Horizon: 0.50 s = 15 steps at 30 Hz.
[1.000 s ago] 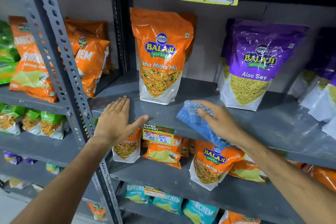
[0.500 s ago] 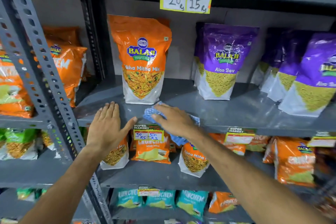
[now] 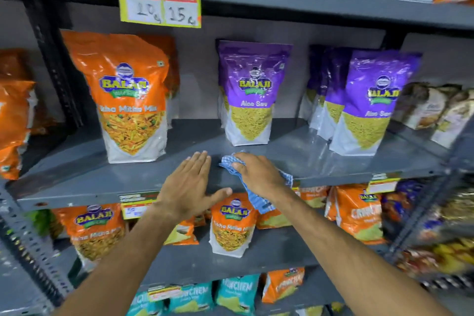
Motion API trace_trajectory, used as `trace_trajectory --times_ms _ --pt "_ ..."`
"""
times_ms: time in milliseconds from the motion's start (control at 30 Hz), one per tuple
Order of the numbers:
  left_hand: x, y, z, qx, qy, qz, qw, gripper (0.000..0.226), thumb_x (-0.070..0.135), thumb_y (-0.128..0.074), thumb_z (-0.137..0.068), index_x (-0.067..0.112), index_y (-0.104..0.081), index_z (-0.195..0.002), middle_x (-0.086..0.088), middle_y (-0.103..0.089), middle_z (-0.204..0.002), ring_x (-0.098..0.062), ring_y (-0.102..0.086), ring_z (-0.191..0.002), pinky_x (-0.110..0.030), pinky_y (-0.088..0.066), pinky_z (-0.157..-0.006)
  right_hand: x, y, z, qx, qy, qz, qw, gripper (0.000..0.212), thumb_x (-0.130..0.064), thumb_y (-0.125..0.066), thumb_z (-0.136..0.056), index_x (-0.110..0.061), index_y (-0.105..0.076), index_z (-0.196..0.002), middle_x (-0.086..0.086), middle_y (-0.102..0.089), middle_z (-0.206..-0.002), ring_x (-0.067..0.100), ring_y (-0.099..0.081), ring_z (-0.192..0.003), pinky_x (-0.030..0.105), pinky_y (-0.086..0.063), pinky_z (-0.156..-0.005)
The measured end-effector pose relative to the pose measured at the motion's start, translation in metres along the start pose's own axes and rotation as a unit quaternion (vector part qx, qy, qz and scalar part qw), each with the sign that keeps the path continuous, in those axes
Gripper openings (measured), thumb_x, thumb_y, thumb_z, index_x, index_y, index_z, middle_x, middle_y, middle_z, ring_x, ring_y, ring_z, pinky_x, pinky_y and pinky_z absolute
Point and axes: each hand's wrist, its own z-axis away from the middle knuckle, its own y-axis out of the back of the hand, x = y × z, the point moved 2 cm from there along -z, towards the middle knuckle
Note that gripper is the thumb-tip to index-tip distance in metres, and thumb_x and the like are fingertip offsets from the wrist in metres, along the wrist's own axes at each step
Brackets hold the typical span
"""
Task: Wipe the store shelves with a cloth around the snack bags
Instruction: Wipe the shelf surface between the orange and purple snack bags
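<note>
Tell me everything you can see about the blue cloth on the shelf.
The cloth is blue with a fine white check and looks like thin woven cotton. It is crumpled, not folded flat. The right hand lies on top, pressing it against the front part of the grey metal shelf, before the purple snack bag. One bunched corner pokes out past the fingertips; another part hangs over the shelf's front edge below the wrist. The left hand lies flat beside it, not touching it.

The right hand (image 3: 259, 177) hides most of the blue cloth (image 3: 259, 202); bags at the shelf's (image 3: 89, 182) right end (image 3: 441, 115) blur, their print unreadable.
</note>
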Motion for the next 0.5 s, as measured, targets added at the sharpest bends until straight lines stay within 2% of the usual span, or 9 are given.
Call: trace_trajectory --times_ms 67,133,200,300,333,367,433,500 --pt "0.013 -0.006 -0.016 -0.023 -0.01 -0.001 1.0 0.135 0.098 -0.007 -0.073 0.0 -0.012 -0.166 -0.016 -0.009 -0.177 -0.027 -0.007 -0.165 -0.037 0.0 -0.132 0.018 0.009 0.002 0.005 -0.001 -0.022 1.0 0.041 -0.042 -0.051 -0.102 -0.028 -0.058 -0.139 0.007 -0.066 -0.138 0.032 -0.058 -0.128 0.043 -0.048 -0.104" --pt "0.019 -0.012 -0.03 -0.041 -0.006 0.0 0.999 0.146 0.105 -0.004 -0.064 0.0 -0.011 -0.166 -0.015 -0.007 -0.178 -0.025 -0.006 -0.165 -0.036 0.0 -0.133 0.036 0.027 0.003 0.037 0.006 -0.093 0.995 0.045 -0.045 -0.053 -0.094 -0.025 -0.065 -0.133 0.006 -0.072 -0.129 0.027 -0.065 -0.12 0.04 -0.05 -0.101" --pt "0.023 -0.014 -0.042 -0.051 0.01 0.014 0.999 0.154 0.111 -0.002 -0.058 0.001 -0.007 -0.167 -0.014 -0.003 -0.178 -0.023 -0.003 -0.165 -0.036 0.001 -0.133 0.066 0.051 -0.006 0.111 0.0 -0.161 0.981 0.045 -0.043 -0.054 -0.091 -0.021 -0.07 -0.126 0.006 -0.077 -0.116 0.022 -0.071 -0.106 0.037 -0.054 -0.091" --pt "0.025 -0.015 -0.048 -0.064 0.041 0.035 0.996 0.152 0.112 -0.007 -0.06 0.004 -0.002 -0.167 -0.011 0.002 -0.178 -0.021 0.0 -0.165 -0.035 0.001 -0.134 0.123 0.089 -0.042 0.186 -0.064 -0.171 0.965 0.032 -0.03 -0.061 -0.098 -0.013 -0.071 -0.124 0.007 -0.075 -0.103 0.021 -0.067 -0.091 0.029 -0.046 -0.077" --pt "0.026 -0.016 -0.049 -0.06 0.047 0.032 0.997 0.152 0.112 -0.006 -0.059 0.005 -0.002 -0.167 -0.01 0.002 -0.178 -0.02 0.0 -0.165 -0.035 0.0 -0.134 0.141 0.096 -0.058 0.189 -0.093 -0.166 0.963 0.029 -0.025 -0.062 -0.1 -0.012 -0.071 -0.123 0.013 -0.075 -0.101 0.026 -0.068 -0.09 0.03 -0.048 -0.081" --pt "0.026 -0.017 -0.049 -0.056 0.051 0.027 0.997 0.152 0.112 -0.005 -0.06 0.006 -0.003 -0.168 -0.01 0.001 -0.178 -0.02 0.0 -0.165 -0.036 -0.001 -0.134 0.157 0.099 -0.076 0.184 -0.116 -0.159 0.963 0.029 -0.024 -0.061 -0.1 -0.01 -0.07 -0.124 0.019 -0.075 -0.103 0.032 -0.069 -0.093 0.037 -0.051 -0.09" --pt "0.026 -0.018 -0.047 -0.055 0.058 0.016 0.997 0.146 0.111 -0.009 -0.065 0.007 -0.003 -0.168 -0.008 0.002 -0.179 -0.018 0.001 -0.165 -0.036 -0.001 -0.134 0.181 0.094 -0.111 0.148 -0.158 -0.127 0.968 0.037 -0.029 -0.06 -0.099 -0.005 -0.068 -0.125 0.027 -0.072 -0.114 0.042 -0.067 -0.109 0.049 -0.047 -0.103" --pt "0.025 -0.018 -0.047 -0.056 0.067 0.011 0.996 0.141 0.109 -0.013 -0.068 0.01 -0.001 -0.168 -0.004 0.004 -0.178 -0.014 0.003 -0.165 -0.034 0.0 -0.134 0.191 0.085 -0.141 0.12 -0.17 -0.083 0.975 0.049 -0.041 -0.053 -0.093 -0.005 -0.068 -0.123 0.028 -0.07 -0.119 0.046 -0.063 -0.116 0.05 -0.046 -0.105"
